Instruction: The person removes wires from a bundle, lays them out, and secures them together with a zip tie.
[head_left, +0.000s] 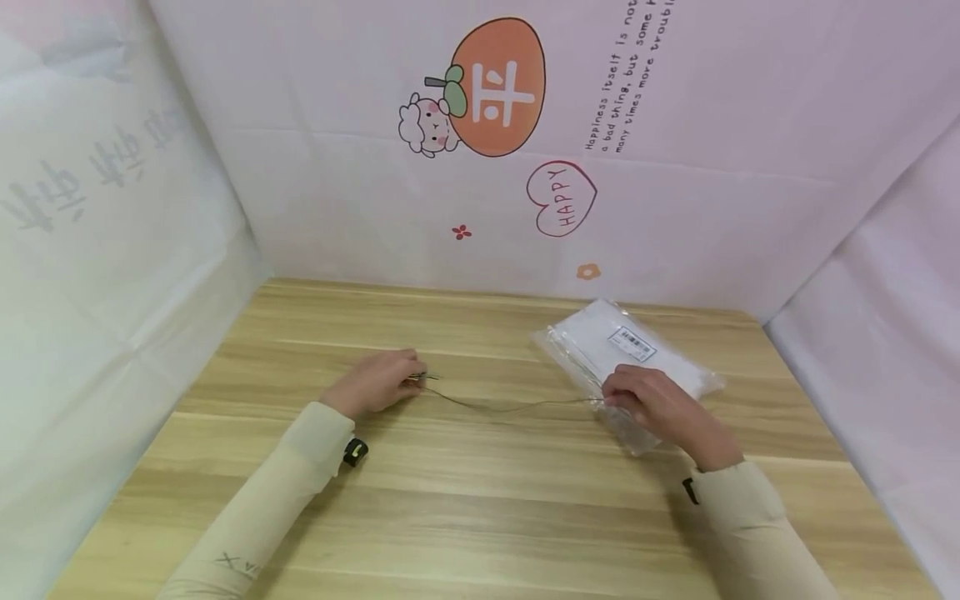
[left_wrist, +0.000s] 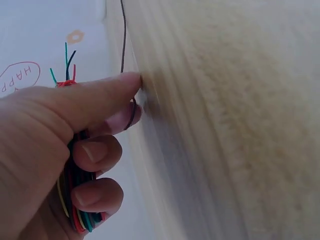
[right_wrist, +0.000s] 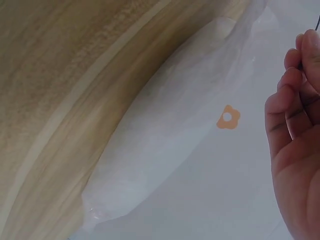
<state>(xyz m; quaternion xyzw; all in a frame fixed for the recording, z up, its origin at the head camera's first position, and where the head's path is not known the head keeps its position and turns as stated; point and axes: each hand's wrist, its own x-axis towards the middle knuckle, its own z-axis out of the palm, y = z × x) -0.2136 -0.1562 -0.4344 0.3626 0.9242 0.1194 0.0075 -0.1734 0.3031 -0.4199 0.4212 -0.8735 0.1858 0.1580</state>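
Observation:
My left hand [head_left: 381, 382] holds a bundle of thin wires [left_wrist: 82, 200] in red, green, black and yellow, its fingers curled round it. Cut wire ends poke out above the thumb in the left wrist view. One dark wire [head_left: 495, 409] leaves that hand and sags slightly across to my right hand [head_left: 652, 404], which pinches its other end between thumb and fingertips. Behind and under the right hand lies a clear plastic bag [head_left: 675, 367] with white contents and a barcode label [head_left: 632, 342]. The right wrist view shows only a short bit of the wire.
Both hands are above a wood-grain table [head_left: 480, 517]. A white printed cloth [head_left: 337, 208] rises along its back edge, with more cloth at the left and right sides. The plastic bag takes up the back right of the table.

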